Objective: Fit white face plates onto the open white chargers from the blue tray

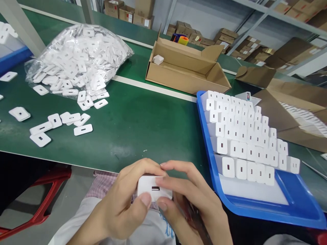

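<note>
Green workbench (pixel 143 115) ahead, blue tray (pixel 281 212) of white blocks (pixel 245 143) to my right. My left hand (pixel 120 200) and right hand (pixel 189 194) grip one white plastic block (pixel 145 185) over my lap, thumbs (pixel 145 200) below its slot (pixel 155 188); an even pinch steadies it.

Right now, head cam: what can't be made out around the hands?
Head view:
- Back of the white slotted block: hidden by the left hand and right hand.
- Open carton: cut off by the right edge.
- Printed label on the small box beside the blue tray: too small to read.
</note>
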`<state>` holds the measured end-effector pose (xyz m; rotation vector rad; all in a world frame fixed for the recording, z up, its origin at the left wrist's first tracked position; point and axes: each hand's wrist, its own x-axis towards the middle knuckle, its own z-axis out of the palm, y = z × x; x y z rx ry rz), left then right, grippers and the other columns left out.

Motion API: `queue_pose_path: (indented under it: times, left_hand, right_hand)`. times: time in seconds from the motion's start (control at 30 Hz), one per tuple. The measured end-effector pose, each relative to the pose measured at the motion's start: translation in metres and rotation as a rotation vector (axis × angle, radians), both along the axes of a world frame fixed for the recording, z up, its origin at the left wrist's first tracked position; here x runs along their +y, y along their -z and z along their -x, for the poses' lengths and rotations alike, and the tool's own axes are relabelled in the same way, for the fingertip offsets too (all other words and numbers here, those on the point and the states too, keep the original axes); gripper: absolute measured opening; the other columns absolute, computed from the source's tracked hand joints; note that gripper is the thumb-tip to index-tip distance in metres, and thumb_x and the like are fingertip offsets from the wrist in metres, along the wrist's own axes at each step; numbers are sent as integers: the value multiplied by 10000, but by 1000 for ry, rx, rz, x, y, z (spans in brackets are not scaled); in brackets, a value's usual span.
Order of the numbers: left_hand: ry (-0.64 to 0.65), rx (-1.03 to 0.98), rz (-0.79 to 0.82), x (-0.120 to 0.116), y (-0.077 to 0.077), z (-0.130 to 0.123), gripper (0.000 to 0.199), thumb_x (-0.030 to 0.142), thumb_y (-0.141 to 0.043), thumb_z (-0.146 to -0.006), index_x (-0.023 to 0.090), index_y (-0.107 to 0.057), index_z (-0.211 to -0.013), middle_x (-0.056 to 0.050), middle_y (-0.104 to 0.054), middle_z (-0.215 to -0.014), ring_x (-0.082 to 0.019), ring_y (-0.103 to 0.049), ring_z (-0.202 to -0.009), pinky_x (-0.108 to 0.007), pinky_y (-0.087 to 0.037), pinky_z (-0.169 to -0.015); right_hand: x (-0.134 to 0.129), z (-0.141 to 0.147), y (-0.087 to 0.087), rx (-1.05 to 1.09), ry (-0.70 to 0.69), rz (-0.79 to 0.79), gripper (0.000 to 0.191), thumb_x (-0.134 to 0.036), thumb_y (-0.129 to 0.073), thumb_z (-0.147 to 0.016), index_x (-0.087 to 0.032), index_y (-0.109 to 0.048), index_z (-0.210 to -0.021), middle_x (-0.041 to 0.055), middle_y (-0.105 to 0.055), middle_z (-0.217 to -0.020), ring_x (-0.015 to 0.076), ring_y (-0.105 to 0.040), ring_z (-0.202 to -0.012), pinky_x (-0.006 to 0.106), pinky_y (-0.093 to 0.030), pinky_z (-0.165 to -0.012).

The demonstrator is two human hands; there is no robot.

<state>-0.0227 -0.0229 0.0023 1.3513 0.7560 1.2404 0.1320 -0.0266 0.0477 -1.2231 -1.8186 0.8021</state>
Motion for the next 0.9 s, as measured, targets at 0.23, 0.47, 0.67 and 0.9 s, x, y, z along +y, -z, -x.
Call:
queue_pose_path:
  times: [0.23, 0.47, 0.67, 0.9]
  left_hand:
    - [-152, -22, -232, 0, -6, -7, 261, 388, -431, -978, 252, -572, -1150, -71, -641, -1011, -220, -639, -934, -369, -512, -825]
    - [-212, 67, -297, 2, -1, -9, 226, 379, -407, -978, 235, -547, -1080, -75, -635, -951, -224, -644, -852, -373, -525, -729]
    - [-217, -306, -54, -4, 2, -11, 158, 407, -517, -935, 293, -453, -1025, -6, -683, -849, -164, -603, -688, -281, -454, -572]
    - [-231, -322, -20, -7, 2, -12, 184, 407, -547, -908, 308, -419, -996, 12, -689, -824, -168, -580, -658, -306, -454, -584]
  right_hand:
    - [-7, -5, 8, 187, -13, 331, 372, -442, -606, -903, -329, -550, -1253, 22, -657, -955, 109, -577, -598, 180, -416, -440]
    - [-11, 13, 19, 411, -28, 408, 326, -440, -637, -882, -291, -563, -1162, 13, -663, -872, 128, -614, -679, 185, -503, -560]
    - [4, -10, 22, 596, -24, 302, 332, -403, -598, -912, -301, -623, -1227, 18, -565, -906, 97, -532, -607, 226, -523, -559]
    - [14, -9, -15, 526, 16, -91, 390, -474, -442, -987, -266, -733, -833, 26, -537, -724, 165, -610, -685, 310, -598, -643]
